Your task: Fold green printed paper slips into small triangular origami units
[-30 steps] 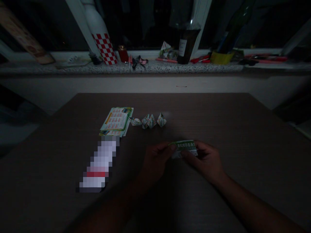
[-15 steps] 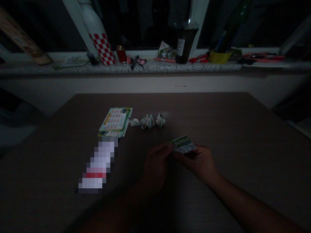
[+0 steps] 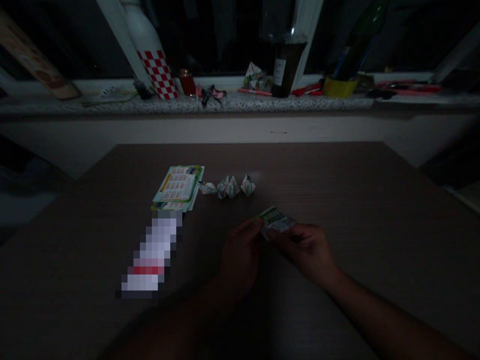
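Between my hands, just above the table, is a small folded piece of printed paper in green and white. My left hand pinches its left edge with the thumb on top. On the right side, my right hand grips the paper between thumb and fingers; the fingers underneath are partly hidden. Beyond my hands stand several small folded-paper shapes in a row. At their left lies a stack of printed sheets with calendar-like grids.
A blurred white and red item lies in front of the stack on the wooden table. Along the granite windowsill are a red-checked white bottle, a dark cup and a green bottle in a yellow holder.
The folded paper has turned and shifted slightly left in my hands. My right thumb now lies further over its front face. The things on the table have not moved.
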Demonstrator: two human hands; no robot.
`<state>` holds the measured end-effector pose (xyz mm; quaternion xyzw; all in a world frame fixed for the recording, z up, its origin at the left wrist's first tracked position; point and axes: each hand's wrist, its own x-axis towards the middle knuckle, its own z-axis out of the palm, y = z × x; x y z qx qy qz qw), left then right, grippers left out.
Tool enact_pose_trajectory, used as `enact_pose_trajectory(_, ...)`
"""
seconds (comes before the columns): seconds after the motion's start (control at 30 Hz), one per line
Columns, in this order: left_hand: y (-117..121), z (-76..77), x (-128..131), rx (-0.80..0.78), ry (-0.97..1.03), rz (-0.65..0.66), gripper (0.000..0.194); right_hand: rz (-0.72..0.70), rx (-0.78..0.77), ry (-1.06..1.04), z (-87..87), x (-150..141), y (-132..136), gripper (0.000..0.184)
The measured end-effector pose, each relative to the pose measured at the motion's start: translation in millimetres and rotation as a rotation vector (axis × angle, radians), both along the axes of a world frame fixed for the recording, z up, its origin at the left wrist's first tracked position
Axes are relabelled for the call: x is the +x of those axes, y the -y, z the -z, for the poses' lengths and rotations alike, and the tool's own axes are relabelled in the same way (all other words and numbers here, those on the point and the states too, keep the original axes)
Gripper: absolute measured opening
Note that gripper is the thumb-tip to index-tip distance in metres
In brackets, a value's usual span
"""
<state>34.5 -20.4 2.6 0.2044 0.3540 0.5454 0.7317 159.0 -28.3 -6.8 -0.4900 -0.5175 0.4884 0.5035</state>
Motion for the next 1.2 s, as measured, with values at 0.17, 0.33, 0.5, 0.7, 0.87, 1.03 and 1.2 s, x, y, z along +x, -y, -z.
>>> enact_pose_trajectory(0.17, 0.1, -1.4, -1.7, 0.004, 0.018, 0.01, 0.012, -0.044, 0.072, 0.093, -0.9, 2.0, 2.1, 0.028)
enact_pose_trajectory(0.33, -0.5, 0.1, -2.8, -0.009, 0.015, -0.017, 0.011, -0.073, 0.224, 0.308, -2.8, 6.6, 3.1, 0.037)
enact_pose_trajectory(0.5, -1.3, 1.3, -2.9, -0.004, 0.027, 0.001, 0.011, -0.079, 0.264, 0.362, -3.4, 7.6, 2.5, 0.035)
enact_pose_trajectory(0.7, -0.7, -1.3, -0.9, -0.022, 0.003, -0.011, 0.012, -0.077, 0.366, 0.366, -1.2, 10.2, 1.9, 0.029)
enact_pose_trajectory(0.87, 0.3, -0.7, -0.8, -0.022, 0.01, -0.001, 0.011, -0.087, 0.441, 0.407, -1.8, 12.4, 2.3, 0.035)
enact_pose_trajectory(1.03, -1.2, 1.0, -2.4, -0.018, -0.003, -0.001, 0.011, -0.082, 0.467, 0.427, -0.4, 15.1, 2.8, 0.034)
enact_pose_trajectory(1.2, -2.0, 0.8, -3.0, -0.042, -0.009, 0.001, 0.011, -0.077, 0.503, 0.456, -1.2, 16.1, 1.7, 0.033)
